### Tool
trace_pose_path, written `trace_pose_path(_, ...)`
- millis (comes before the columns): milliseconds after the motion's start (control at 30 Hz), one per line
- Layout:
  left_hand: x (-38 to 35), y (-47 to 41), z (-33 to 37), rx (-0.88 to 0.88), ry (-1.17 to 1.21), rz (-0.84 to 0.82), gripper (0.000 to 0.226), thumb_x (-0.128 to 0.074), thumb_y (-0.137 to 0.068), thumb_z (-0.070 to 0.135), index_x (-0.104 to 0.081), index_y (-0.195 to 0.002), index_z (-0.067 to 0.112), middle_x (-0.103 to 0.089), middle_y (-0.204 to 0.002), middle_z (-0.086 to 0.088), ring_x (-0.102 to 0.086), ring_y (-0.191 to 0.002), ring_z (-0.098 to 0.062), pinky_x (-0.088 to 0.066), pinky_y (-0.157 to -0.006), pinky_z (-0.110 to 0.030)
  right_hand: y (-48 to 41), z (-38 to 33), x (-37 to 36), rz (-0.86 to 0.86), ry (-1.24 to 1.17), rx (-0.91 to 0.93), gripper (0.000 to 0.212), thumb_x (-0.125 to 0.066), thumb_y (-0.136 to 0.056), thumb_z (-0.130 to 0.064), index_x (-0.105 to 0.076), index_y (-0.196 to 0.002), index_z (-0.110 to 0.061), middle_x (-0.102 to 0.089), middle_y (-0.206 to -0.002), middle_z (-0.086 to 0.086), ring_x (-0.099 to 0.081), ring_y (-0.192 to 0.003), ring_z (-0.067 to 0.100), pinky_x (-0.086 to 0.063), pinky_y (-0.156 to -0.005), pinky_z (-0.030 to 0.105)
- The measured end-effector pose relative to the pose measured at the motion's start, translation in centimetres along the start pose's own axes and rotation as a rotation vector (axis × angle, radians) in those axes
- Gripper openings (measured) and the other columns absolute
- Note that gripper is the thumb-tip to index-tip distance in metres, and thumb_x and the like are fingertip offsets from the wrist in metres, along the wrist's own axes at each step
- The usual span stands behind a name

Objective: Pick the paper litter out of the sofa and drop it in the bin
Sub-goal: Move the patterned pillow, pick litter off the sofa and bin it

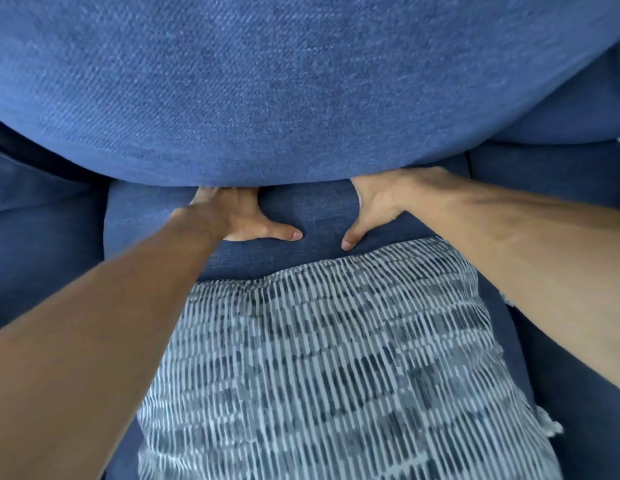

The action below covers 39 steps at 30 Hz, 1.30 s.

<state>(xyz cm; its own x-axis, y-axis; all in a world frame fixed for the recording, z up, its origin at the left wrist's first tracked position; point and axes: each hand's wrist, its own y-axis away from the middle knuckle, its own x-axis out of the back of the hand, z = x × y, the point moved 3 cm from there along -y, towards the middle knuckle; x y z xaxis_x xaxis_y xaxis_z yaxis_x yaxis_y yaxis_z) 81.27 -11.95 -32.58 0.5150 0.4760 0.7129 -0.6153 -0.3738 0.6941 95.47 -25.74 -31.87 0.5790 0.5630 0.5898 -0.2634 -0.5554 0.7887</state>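
The paper litter does not show from your head view, so you cannot tell where in the blue sofa (544, 181) it lies. At the middle of the view runs the crease where the big back cushion (301, 84), filling everything toward 12 o'clock, meets the seat cushion (315, 209). Both of your hands are at that crease. Your left hand (239, 216) sits just at 10 o'clock of centre, its fingers pushed out of sight under the lower edge of the back cushion, its thumb (288, 234) stretched flat on the seat and pointing toward 3 o'clock. Your right hand (378, 199) sits at 2 o'clock of centre, fingers likewise buried under the cushion edge, thumb (352, 239) angled down toward 7 o'clock, its tip touching the seat. The two thumb tips are near each other but apart. With the fingers hidden, you cannot tell whether either hand has hold of anything. Toward 6 o'clock a patterned pillow (336, 358), white with dark dashes, lies on the seat between your bare forearms, its top edge just beside your right thumb.
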Motion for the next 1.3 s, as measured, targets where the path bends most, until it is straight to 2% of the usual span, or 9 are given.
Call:
trace_pose_path(167,0.0,0.9,-0.1,0.004,-0.010,0.072,0.111,-0.051,-0.057,0.090,-0.026,-0.150,0.034,-0.026,-0.157,-0.002,-0.025,-0.143,-0.031,-0.026,-0.115,-0.046,1.3,-0.2,-0.1,0.190,0.076,0.007,0.110,-0.080,-0.047,-0.071,-0.035,-0.136,-0.026,-0.043,-0.141,-0.001,-0.044,-0.127,0.028,-0.039,-0.104,0.040)
trace_pose_path(267,0.5,1.8,0.4,0.055,-0.061,0.096,0.093,-0.055,-0.071,0.079,-0.038,-0.146,0.025,-0.038,-0.149,-0.009,-0.035,-0.136,-0.034,-0.031,-0.110,-0.044,2.2,-0.3,-0.8,0.265,0.076,0.006,0.091,-0.078,-0.062,-0.063,-0.042,-0.135,-0.021,-0.048,-0.138,0.005,-0.047,-0.125,0.031,-0.041,-0.101,0.040)
trace_pose_path(433,0.3,2.5,1.3,0.040,-0.156,0.133,0.050,-0.053,-0.093,0.049,-0.053,-0.136,0.022,-0.053,-0.130,-0.016,-0.050,-0.121,-0.037,-0.040,-0.102,-0.044,4.6,-0.7,-1.0,0.360,0.036,-0.040,0.032,-0.064,-0.088,-0.012,-0.062,-0.119,-0.015,-0.055,-0.124,0.010,-0.054,-0.115,0.032,-0.045,-0.092,0.037)
trace_pose_path(567,1.7,3.9,1.0,0.012,-0.238,0.220,0.031,-0.046,-0.095,0.011,-0.061,-0.123,0.011,-0.057,-0.120,-0.020,-0.056,-0.112,-0.041,-0.046,-0.092,-0.043,7.2,-1.3,-0.1,0.398,-0.044,-0.112,0.030,-0.052,-0.082,0.008,-0.067,-0.099,-0.011,-0.053,-0.104,0.012,-0.059,-0.098,0.034,-0.045,-0.072,0.032)
trace_pose_path(767,4.1,8.4,0.7,-0.004,-0.094,0.255,0.030,-0.054,-0.093,0.022,-0.062,-0.122,0.020,-0.055,-0.119,-0.015,-0.054,-0.112,-0.038,-0.045,-0.090,-0.040,12.7,-1.7,1.6,0.494,-0.129,-0.142,0.033,-0.048,-0.088,0.004,-0.065,-0.111,-0.012,-0.053,-0.114,0.014,-0.056,-0.095,0.032,-0.054,-0.080,0.036)
trace_pose_path(900,8.2,14.2,2.1,-0.049,-0.018,0.297,0.025,-0.053,-0.093,0.020,-0.061,-0.116,0.023,-0.054,-0.120,-0.012,-0.053,-0.109,-0.037,-0.044,-0.084,-0.038,18.7,-2.7,4.7,0.536,-0.112,-0.148,0.033,-0.044,-0.087,0.006,-0.063,-0.109,-0.010,-0.051,-0.102,0.012,-0.052,-0.085,0.029,-0.048,-0.064,0.031)
trace_pose_path(1067,15.5,22.7,4.0,-0.018,-0.002,0.396,0.030,-0.042,-0.095,0.015,-0.059,-0.120,0.020,-0.050,-0.110,-0.010,-0.048,-0.093,-0.031,-0.038,-0.071,-0.033,26.7,-4.0,10.2,0.615,-0.104,-0.097,0.033,-0.042,-0.094,-0.001,-0.057,-0.119,-0.016,-0.045,-0.103,0.009,-0.045,-0.085,0.028,-0.040,-0.061,0.030)
trace_pose_path(1133,18.1,25.7,4.7,-0.009,0.013,0.431,0.031,-0.040,-0.096,0.014,-0.059,-0.120,0.019,-0.049,-0.106,-0.009,-0.046,-0.089,-0.029,-0.040,-0.071,-0.033,29.5,-4.5,12.4,0.643,-0.066,-0.061,0.025,-0.041,-0.097,-0.006,-0.056,-0.116,-0.014,-0.046,-0.100,0.009,-0.047,-0.082,0.027,-0.037,-0.056,0.029)
trace_pose_path(1300,24.4,33.5,7.2,0.015,0.054,0.535,0.031,-0.042,-0.097,0.019,-0.055,-0.124,0.021,-0.052,-0.123,-0.011,-0.053,-0.104,-0.033,-0.047,-0.080,-0.037,37.5,-5.2,17.7,0.729,0.048,0.006,0.018,-0.041,-0.102,-0.020,-0.054,-0.100,-0.008,-0.050,-0.098,0.010,-0.049,-0.080,0.027,-0.041,-0.066,0.035)
